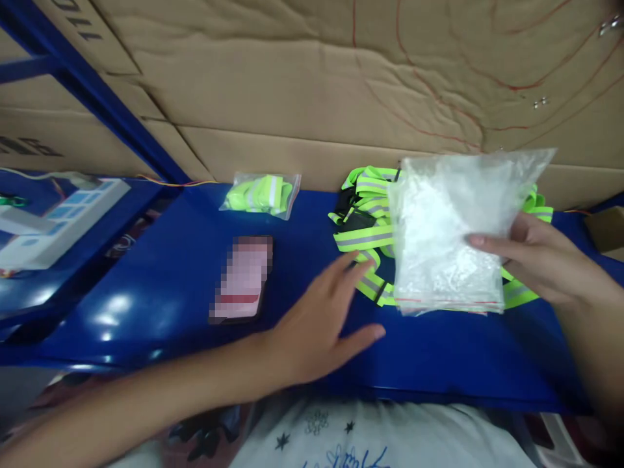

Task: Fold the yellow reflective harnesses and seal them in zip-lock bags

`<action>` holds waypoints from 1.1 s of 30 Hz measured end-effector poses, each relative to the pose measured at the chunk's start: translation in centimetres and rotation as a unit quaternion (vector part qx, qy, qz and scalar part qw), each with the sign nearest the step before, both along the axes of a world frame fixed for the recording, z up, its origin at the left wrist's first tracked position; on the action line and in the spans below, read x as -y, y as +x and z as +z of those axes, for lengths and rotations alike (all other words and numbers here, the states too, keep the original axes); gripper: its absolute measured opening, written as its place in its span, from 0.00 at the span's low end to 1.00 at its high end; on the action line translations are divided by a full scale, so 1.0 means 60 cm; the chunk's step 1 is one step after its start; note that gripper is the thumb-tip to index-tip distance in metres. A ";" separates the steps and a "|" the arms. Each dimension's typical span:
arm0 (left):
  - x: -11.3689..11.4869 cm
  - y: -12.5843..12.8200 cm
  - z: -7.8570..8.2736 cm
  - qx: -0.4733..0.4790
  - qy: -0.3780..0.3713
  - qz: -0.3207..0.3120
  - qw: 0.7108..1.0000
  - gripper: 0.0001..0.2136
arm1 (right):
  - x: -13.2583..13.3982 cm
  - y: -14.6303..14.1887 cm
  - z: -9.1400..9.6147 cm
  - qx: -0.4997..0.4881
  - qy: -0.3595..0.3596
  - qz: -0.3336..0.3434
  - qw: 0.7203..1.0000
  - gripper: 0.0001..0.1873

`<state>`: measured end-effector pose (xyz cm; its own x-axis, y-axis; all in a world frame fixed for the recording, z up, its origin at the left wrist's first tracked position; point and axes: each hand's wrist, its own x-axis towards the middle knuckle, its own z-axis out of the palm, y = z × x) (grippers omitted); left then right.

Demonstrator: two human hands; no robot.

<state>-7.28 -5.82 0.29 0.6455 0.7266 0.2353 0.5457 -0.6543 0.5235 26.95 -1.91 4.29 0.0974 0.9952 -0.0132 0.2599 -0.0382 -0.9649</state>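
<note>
Right hand (541, 253) pinches a stack of clear bags (448, 240), thumb on the front face, the other fingers mostly hidden behind. Bags stand tilted in front of the straps, red-lined edges toward the person. Left hand (319, 325) holds nothing; fingers loosely spread, thumb apart, fingertips at the left edge of the straps. Cannot tell whether they touch.

Straps (363, 240): lime with grey stripes, some black parts, heaped on the blue table (419, 357); middle of the heap hidden by the bags, ends showing at both sides.

Left of the heap, well apart, a packed bag (260, 195) lies near the back edge, lime strap folded inside. Phone (242, 279) lies nearer the person, between packed bag and left forearm; screen pixelated.

Farther left, a white case (63, 227) with blue squares. Behind the table, cardboard (253, 84) with thin red wires (480, 120) across its right part. Far right, a small brown box (607, 231), cut by the frame.
</note>
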 end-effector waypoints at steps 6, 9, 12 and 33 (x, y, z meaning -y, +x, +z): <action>0.004 0.042 -0.053 -0.099 0.061 -0.200 0.973 0.29 | 0.012 -0.018 -0.053 0.043 0.115 -0.060 0.991 0.40; -0.011 0.024 -0.043 -0.023 0.092 -0.183 0.979 0.20 | 0.020 -0.028 -0.054 0.018 0.152 -0.068 0.986 0.32; -0.016 0.011 -0.033 0.054 0.142 -0.121 0.981 0.13 | 0.030 -0.037 -0.053 0.040 0.120 -0.048 0.991 0.25; -0.004 0.011 -0.028 0.069 0.262 -0.015 0.962 0.15 | 0.046 -0.079 -0.045 -0.076 -0.047 -0.016 0.996 0.23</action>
<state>-6.63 -5.57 -1.41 0.6006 0.4656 0.6500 0.4706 -0.8631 0.1835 22.18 -4.66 1.60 0.1197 0.9852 -0.1225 0.1086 -0.1356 -0.9848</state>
